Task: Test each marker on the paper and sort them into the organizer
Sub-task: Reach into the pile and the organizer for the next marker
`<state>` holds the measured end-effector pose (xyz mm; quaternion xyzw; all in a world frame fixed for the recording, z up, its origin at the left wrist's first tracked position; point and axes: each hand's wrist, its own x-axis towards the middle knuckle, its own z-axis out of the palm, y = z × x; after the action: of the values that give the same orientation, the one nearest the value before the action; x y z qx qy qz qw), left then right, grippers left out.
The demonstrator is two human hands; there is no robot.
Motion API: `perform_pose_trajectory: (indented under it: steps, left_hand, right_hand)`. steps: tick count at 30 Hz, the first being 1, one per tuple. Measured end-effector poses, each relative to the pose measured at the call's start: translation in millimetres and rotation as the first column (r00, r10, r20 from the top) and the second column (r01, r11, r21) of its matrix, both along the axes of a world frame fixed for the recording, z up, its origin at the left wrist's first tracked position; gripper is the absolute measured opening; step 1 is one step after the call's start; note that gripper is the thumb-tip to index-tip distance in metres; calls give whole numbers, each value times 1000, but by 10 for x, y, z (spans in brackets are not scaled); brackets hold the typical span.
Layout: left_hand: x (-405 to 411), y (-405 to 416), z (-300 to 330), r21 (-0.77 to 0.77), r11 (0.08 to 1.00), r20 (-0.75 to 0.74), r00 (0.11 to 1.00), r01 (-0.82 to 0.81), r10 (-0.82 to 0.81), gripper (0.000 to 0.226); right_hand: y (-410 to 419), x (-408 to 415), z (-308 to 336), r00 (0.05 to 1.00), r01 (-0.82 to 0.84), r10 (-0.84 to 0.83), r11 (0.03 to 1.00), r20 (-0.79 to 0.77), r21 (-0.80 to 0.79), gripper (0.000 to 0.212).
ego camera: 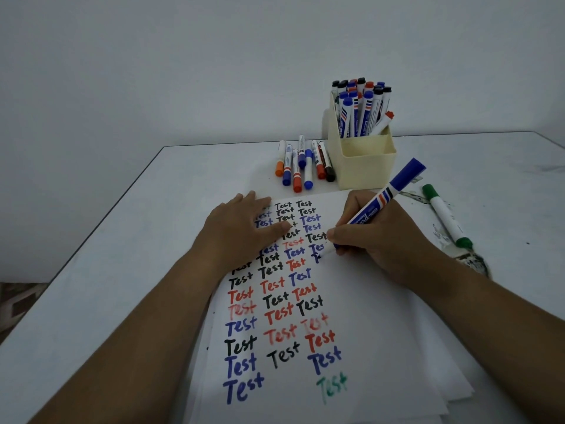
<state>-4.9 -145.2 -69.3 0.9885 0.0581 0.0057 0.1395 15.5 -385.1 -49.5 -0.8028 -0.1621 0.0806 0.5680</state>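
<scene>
A white paper [367,301] covered with "Test" in black, red, blue and green lies in front of me. My right hand [373,240] grips a blue marker [385,198], its cap on the back end and its tip on the paper beside the blue words. My left hand [244,228] rests flat on the sheet's upper left. A cream organizer [367,163] stands behind the paper; its back compartment holds several capped markers [360,108], its front compartment shows nothing. Several capped markers [305,163] lie in a row on the table left of the organizer.
A green marker [446,217] lies on the white table [122,270] to the right of my right hand, among dark ink smudges. More sheets lie stacked under the paper. The table's left edge runs diagonally; a grey wall stands behind.
</scene>
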Motion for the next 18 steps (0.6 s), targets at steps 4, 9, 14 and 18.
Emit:
perform_pose_trajectory:
  steps: [4, 9, 14, 18]
  left_hand:
    - [-15, -1, 1, -9, 1000, 6, 1000, -5, 5, 88]
    - [-25, -12, 17, -7, 1000, 1, 1000, -6, 6, 87]
    - [-28, -14, 22, -7, 1000, -3, 1000, 0, 0, 88]
    - [-17, -11, 25, 4, 1000, -8, 1000, 3, -3, 90]
  right_hand:
    - [9, 3, -9, 1000, 12, -11, 999, 28, -37, 23]
    - [17, -3, -12, 1000, 2, -1, 999, 17, -42, 24]
    - [-1, 25, -11, 998, 57, -58, 998, 36, 13, 25]
    - [15, 38, -30, 998, 61, -60, 998, 26, -10, 25]
